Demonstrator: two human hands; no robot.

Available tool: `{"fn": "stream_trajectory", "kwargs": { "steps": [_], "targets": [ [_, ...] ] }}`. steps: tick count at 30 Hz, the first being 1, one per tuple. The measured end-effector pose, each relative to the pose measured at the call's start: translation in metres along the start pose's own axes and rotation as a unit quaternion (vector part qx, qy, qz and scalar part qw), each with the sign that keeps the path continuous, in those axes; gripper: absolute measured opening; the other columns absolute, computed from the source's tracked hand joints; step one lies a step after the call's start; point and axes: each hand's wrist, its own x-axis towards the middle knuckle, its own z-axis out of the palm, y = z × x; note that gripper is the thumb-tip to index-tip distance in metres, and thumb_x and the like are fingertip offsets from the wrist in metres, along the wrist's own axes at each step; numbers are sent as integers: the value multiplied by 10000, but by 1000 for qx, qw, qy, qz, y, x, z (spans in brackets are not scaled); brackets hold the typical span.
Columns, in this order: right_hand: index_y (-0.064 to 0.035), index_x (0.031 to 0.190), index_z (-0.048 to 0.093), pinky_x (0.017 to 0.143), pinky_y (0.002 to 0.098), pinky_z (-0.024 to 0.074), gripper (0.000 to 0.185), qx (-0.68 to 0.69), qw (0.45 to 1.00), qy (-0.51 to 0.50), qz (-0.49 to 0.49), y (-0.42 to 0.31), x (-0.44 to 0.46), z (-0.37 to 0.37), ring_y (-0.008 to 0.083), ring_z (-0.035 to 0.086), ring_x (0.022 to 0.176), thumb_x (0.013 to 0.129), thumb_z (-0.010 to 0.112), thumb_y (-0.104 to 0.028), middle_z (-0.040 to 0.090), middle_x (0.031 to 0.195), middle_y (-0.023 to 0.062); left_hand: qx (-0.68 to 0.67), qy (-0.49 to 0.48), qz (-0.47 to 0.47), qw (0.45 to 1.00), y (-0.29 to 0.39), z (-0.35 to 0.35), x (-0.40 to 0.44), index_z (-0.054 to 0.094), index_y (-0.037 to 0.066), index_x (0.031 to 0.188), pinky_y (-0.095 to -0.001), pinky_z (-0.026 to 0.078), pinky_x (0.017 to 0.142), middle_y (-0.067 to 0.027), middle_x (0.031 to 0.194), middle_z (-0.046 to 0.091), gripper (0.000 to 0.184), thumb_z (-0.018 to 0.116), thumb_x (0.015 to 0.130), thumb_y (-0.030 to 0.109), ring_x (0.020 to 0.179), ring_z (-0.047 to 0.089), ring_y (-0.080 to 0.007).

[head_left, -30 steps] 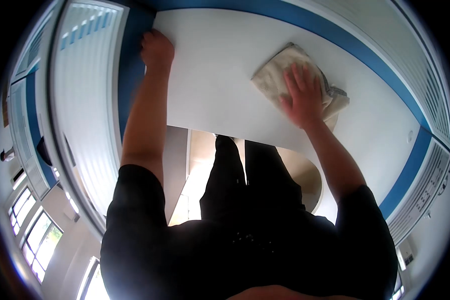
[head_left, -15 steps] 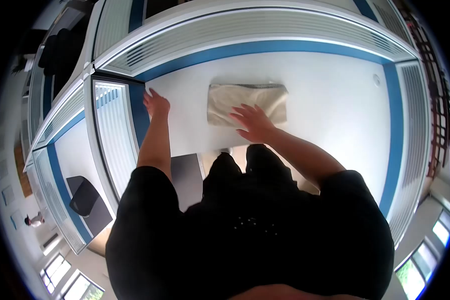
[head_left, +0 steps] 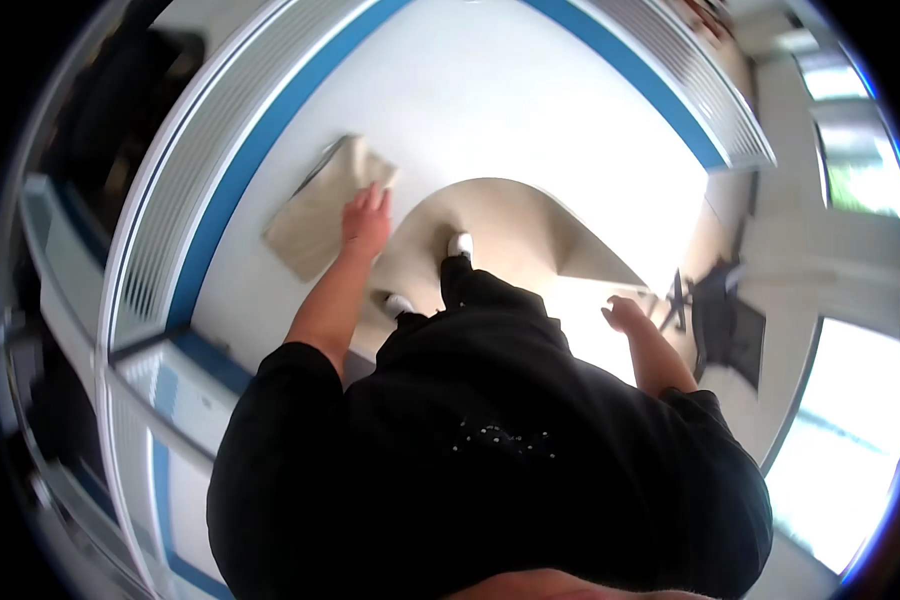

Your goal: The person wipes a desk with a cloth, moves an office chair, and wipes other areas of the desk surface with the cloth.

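Observation:
A beige folded cloth (head_left: pixel 315 215) lies flat on the white desk (head_left: pixel 450 90), in the left part of the view. My left hand (head_left: pixel 368 220) is over its right edge, fingers stretched out and slightly spread. Whether the fingertips touch the fabric or hover just above it, I cannot tell. Away from the desk's front edge, my right hand (head_left: pixel 625 314) hangs over the bright floor to the right. Its fingers are loosely bent, a little apart, and nothing shows in them.
Blue-edged partitions (head_left: pixel 235 195) with ribbed panels border the desk at left and upper right. A dark chair (head_left: pixel 725 320) stands on the right. Large windows (head_left: pixel 850 430) are beyond it. My white shoes (head_left: pixel 460 244) show on the floor below the desk's curved edge.
My view and body have turned right, so the desk and cloth appear rotated and further left. My right hand has left the cloth and swung outward; my left hand is now over the cloth.

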Motion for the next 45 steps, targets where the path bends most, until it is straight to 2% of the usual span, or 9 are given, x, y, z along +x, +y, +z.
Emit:
{"fn": "stream_trajectory", "kwargs": {
  "steps": [6, 14, 16, 19, 24, 27, 33, 36, 45],
  "targets": [
    [-128, 1455, 630, 1086, 447, 533, 473, 269, 961, -36, 55, 50, -124, 158, 345, 670, 1259, 1068, 606, -398, 730, 1342, 154, 30, -95, -101, 990, -2, 20, 64, 630, 232, 1418, -467, 564, 1042, -61, 1418, 646, 359, 495, 1085, 238, 1292, 641, -295],
    [-95, 1482, 624, 1158, 475, 469, 576, 393, 907, -145, 41, 62, -156, 323, 386, 615, 1349, 1053, 596, -478, 681, 1423, 197, -108, -117, -466, 870, -16, 33, 135, 633, 61, 1291, -543, 587, 982, -194, 1265, 745, 408, 653, 918, 226, 1167, 719, -449],
    [-117, 1465, 644, 1161, 450, 486, 579, 421, 898, -117, 49, 81, -156, 329, 389, 637, 1331, 1037, 618, -505, 699, 1404, 191, -41, -186, -313, 930, 10, 16, 136, 741, -33, 1141, -486, 589, 989, -265, 1227, 751, 376, 660, 916, 257, 1171, 716, -442],
    [-85, 1429, 661, 1083, 445, 542, 533, 534, 841, -42, 78, 115, -151, 338, 379, 698, 1232, 1038, 622, -445, 747, 1294, 211, 14, -135, -391, 910, 78, -10, 167, 792, 57, 1098, -435, 617, 953, -193, 1174, 779, 304, 671, 864, 209, 1101, 756, -372],
    [-55, 1392, 677, 1040, 444, 565, 523, 556, 818, 23, 144, 172, -151, 373, 375, 723, 1181, 1034, 627, -433, 762, 1229, 239, -106, -17, -259, 960, 159, 88, 265, 756, 60, 1025, -444, 620, 842, -176, 1111, 784, 201, 677, 899, 196, 1003, 757, -354],
    [-54, 1390, 675, 1038, 440, 567, 521, 538, 830, 3, 146, 201, -151, 397, 376, 723, 1184, 1032, 647, -431, 758, 1250, 232, -8, -78, -195, 978, 312, 82, 298, 782, 122, 971, -442, 644, 827, -111, 1051, 804, 207, 758, 822, 264, 983, 786, -297],
    [-53, 1407, 664, 1025, 431, 567, 516, 538, 829, -13, 150, 252, -140, 423, 362, 725, 1190, 1052, 654, -428, 757, 1257, 238, -264, -125, -109, 950, 618, 69, 264, 749, 137, 1014, -516, 563, 983, -145, 1169, 744, 183, 585, 941, 175, 1123, 695, -384],
    [-53, 1411, 659, 1007, 430, 574, 497, 615, 770, 1, 170, 268, -138, 408, 363, 733, 1174, 1054, 665, -398, 757, 1265, 226, -179, -107, 155, 966, 700, 84, 224, 716, 147, 1164, -457, 528, 1044, -55, 1293, 688, 221, 577, 1001, 204, 1270, 603, -294],
    [-51, 1423, 649, 1010, 434, 578, 500, 651, 734, 11, 195, 302, -138, 315, 362, 737, 1167, 1048, 666, -381, 750, 1287, 219, -27, -182, 299, 936, 760, 83, 178, 590, 269, 1511, -699, 150, 1280, -52, 1712, 394, 482, 557, 1062, 441, 1553, 201, -603]
  ]
}}
